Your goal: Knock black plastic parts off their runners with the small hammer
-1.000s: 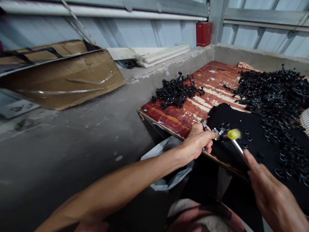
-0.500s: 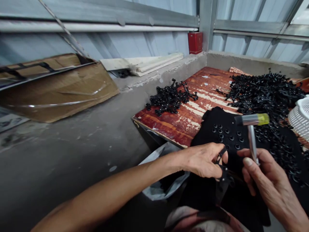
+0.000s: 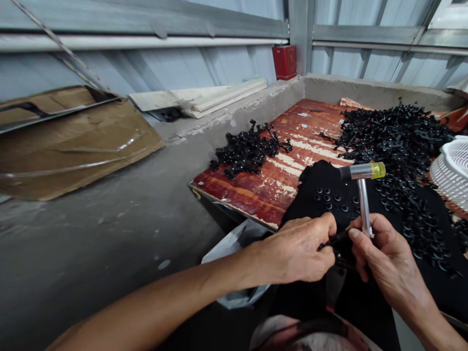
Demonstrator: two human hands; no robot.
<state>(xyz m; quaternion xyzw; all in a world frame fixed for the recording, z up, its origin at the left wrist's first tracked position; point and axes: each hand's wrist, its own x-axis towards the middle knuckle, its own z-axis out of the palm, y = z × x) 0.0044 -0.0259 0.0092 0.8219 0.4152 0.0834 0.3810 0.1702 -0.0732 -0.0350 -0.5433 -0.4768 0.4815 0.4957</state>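
My right hand (image 3: 383, 256) is closed round the metal shaft of a small hammer (image 3: 363, 183), which stands upright with its yellow-tipped head above my fingers. My left hand (image 3: 298, 251) is closed on a thin black part (image 3: 334, 240) at the near edge of the black cloth (image 3: 329, 187). Both hands meet over that part, thumbs almost touching. Several small black rings (image 3: 334, 200) lie on the cloth just beyond them.
A worn red board (image 3: 278, 183) carries the cloth, a small heap of black parts (image 3: 244, 151) at its left and a large heap (image 3: 397, 136) at its right. A white basket (image 3: 451, 170) stands far right. A grey bag (image 3: 228, 246) hangs below the board's edge.
The hammer swung up from near the part to upright. My left hand drew the black part back toward me, and my right hand came in to meet it.
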